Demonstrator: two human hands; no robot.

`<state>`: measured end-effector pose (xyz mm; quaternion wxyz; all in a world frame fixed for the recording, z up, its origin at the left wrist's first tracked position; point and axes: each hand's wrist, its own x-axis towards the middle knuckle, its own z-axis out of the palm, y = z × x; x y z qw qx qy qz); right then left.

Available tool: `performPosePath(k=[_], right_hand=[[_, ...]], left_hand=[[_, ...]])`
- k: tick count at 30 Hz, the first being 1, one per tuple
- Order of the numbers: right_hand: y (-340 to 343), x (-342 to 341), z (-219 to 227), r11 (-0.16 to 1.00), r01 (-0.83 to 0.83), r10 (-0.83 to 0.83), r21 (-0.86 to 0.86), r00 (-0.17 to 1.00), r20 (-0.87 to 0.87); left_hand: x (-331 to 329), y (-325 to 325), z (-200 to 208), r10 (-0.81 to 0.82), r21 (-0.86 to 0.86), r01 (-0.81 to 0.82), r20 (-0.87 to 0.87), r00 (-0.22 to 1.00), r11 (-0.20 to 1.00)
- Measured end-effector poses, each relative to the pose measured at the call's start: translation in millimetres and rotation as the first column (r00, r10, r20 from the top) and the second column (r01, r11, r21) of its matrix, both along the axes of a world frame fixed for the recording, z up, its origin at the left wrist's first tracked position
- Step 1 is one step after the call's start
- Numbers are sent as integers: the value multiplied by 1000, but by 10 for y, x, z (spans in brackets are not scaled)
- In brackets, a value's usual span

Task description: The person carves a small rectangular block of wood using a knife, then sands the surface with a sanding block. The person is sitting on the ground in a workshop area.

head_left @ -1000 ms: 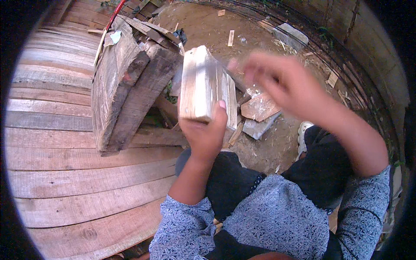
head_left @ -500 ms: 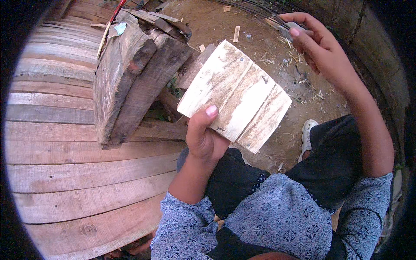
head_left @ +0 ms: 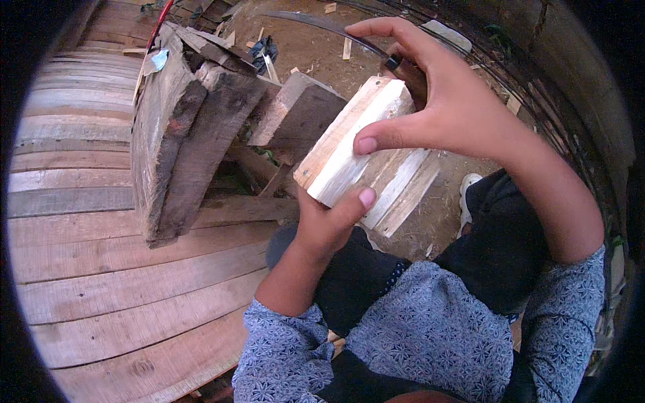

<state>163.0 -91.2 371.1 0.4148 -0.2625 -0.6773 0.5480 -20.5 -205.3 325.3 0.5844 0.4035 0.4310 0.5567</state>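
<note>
My left hand (head_left: 326,221) is closed round the lower edge of a small wooden block (head_left: 349,144) made of pale slats joined together, its thumb lying on the near face. Small nail or staple marks show in the wood. Over the block's far right end comes my right hand (head_left: 437,101), its thumb resting on the top face. The fingers of that hand curl round a thin curved dark strip (head_left: 322,24) with a black collar (head_left: 393,62) at its near end. Whatever lies within the curled fingers is hidden.
To the left stretches a platform of wooden planks (head_left: 134,289), with a heavy weathered timber (head_left: 171,148) standing at its edge. A shorter timber (head_left: 299,111) juts out beyond the block. Wood scraps (head_left: 347,48) and black cables (head_left: 517,87) lie on the dirt floor beside a wall.
My right hand has come left and down onto the wooden block, bringing the dark strip into clear view. The block has been turned, so its thick side now shows.
</note>
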Motion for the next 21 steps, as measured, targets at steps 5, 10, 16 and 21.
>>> performPosePath(k=[5, 10, 16, 21], right_hand=[[61, 61, -59, 992, -121, 121, 19, 992, 25], [123, 153, -109, 988, -156, 156, -5, 987, 24], [75, 262, 71, 990, -135, 139, -43, 982, 124], [45, 310, 105, 978, -16, 62, -210, 975, 214]], left_hand=[[-37, -62, -19, 75, 139, -24, -374, 924, 990], [5, -38, 86, 128, 270, 58, -622, 772, 961], [2, 154, 133, 415, 492, 455, -871, 263, 742], [53, 139, 90, 536, 483, 525, -842, 58, 701]])
